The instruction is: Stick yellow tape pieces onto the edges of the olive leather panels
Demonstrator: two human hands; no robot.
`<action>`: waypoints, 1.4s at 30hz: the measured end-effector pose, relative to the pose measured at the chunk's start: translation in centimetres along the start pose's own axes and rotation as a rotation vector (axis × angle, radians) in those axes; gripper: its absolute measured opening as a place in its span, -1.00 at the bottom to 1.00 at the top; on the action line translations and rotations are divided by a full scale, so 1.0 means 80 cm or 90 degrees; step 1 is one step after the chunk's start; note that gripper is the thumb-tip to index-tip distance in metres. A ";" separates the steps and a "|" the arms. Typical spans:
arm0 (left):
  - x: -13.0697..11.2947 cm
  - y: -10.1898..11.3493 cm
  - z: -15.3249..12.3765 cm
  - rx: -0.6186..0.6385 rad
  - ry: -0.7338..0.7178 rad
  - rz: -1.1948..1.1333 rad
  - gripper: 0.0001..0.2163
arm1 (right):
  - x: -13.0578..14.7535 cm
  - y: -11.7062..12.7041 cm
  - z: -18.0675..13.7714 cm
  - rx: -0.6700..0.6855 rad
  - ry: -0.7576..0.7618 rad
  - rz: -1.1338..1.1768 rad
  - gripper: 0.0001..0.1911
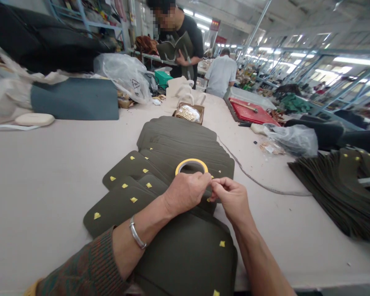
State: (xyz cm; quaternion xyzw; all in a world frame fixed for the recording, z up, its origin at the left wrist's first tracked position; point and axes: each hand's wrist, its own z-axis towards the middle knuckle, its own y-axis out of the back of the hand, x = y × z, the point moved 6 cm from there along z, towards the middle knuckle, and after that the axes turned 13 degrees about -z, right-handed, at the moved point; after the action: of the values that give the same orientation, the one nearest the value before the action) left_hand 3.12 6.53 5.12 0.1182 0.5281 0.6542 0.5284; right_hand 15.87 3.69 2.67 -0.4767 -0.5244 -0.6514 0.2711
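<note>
My left hand [188, 190] is closed around the near side of a roll of yellow tape [191, 160], held above dark olive panels. Its fingertips meet those of my right hand [231, 198], which is pinched on a small bit of the yellow tape, mostly hidden by the fingers. Below both hands lies a spread stack of olive panels [172, 135], overlapping like a fan. Small yellow tape pieces [133, 200] are stuck on several of them. A larger olive panel [188, 255] lies nearest me, under my left forearm, with yellow pieces along its right side.
At the right lies a thick bundle of dark strips [329, 193]; a thin cord [259, 185] runs toward it. Behind the panels stands a small box of gold-coloured pieces [188, 113]. A red board [253, 111], plastic bags [123, 76] and a blue-grey sheet [75, 98] lie farther back. Two people stand beyond.
</note>
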 end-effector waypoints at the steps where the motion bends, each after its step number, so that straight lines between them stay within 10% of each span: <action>1: 0.000 -0.001 0.000 -0.007 -0.001 0.003 -0.85 | -0.002 0.000 0.001 -0.002 -0.011 0.017 -0.80; 12: -0.008 0.008 -0.004 -0.122 0.011 -0.014 -0.77 | -0.018 0.015 0.016 -0.075 -0.095 0.090 -0.81; 20: -0.003 -0.024 -0.001 0.107 0.029 0.062 -0.89 | -0.054 0.022 0.021 0.011 -0.033 0.011 -0.65; 34: 0.003 -0.026 -0.002 0.232 0.078 -0.016 -0.88 | -0.059 0.023 0.028 0.023 -0.063 0.001 -0.64; 42: 0.008 -0.031 -0.006 0.282 0.107 -0.021 -0.90 | -0.065 0.007 -0.017 0.178 -0.103 -0.150 -0.68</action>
State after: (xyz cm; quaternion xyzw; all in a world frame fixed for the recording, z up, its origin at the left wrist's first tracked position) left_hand 3.92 6.48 2.63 0.1676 0.7025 0.5216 0.4542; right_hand 17.93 1.51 -1.77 -0.4207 -0.6819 -0.5591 0.2130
